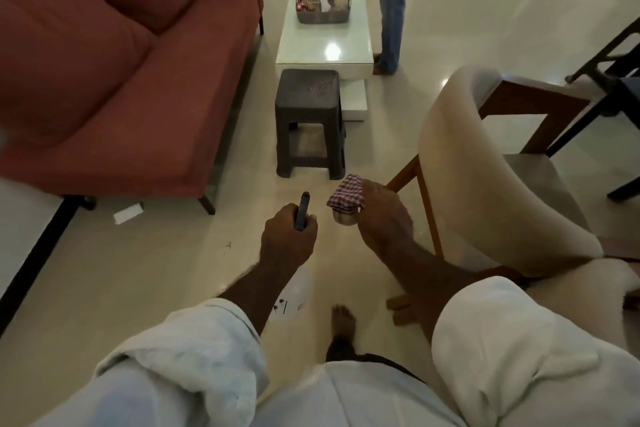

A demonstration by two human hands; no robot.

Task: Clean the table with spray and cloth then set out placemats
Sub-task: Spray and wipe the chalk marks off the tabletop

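I record both hands raised in front of the body, apart from each other. The left hand is clenched round the dark head of the spray bottle, whose clear body hangs below the forearm. The right hand grips a bunched red-and-white checked cloth, just beside the spray head and not touching it. Both items are held above the pale floor, well apart from the low white table ahead. 1 basket of mixed items stands on that table. 1 dark plastic stool stands at its near end. A red sofa lies to the left, a cream chair to the right. Another person's legs, in jeans, stand beside the table.
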